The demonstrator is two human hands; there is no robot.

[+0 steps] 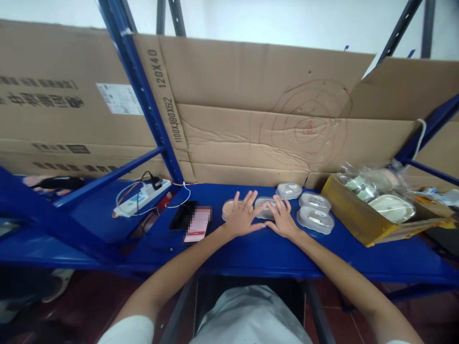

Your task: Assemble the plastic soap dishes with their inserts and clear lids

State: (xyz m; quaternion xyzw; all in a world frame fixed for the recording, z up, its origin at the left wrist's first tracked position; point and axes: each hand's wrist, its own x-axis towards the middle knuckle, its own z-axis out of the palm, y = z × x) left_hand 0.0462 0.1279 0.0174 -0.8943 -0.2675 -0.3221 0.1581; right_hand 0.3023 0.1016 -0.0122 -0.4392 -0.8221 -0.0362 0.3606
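Observation:
My left hand point(244, 217) is spread palm down, partly over a round-ended case with a peach-coloured inside point(227, 210). Beside it, my right hand point(283, 217) has its fingers apart and reaches over the near right side of a clear oval plastic case point(263, 210). The two thumbs almost meet in front of that case. Neither hand grips anything; whether the fingers touch the cases I cannot tell. Just right of my right hand sit more clear oval cases: one at the back point(289, 191), one in the middle point(315, 201) and one nearer point(315, 220).
A cardboard box point(347, 217) with plastic-wrapped items stands at the right. Two phones, a dark one point(182, 216) and one with a lit screen point(197, 224), lie left. A white power strip point(143, 198) with cables is beyond a blue shelf post point(143, 95). Cardboard point(229, 138) backs the blue table point(251, 258).

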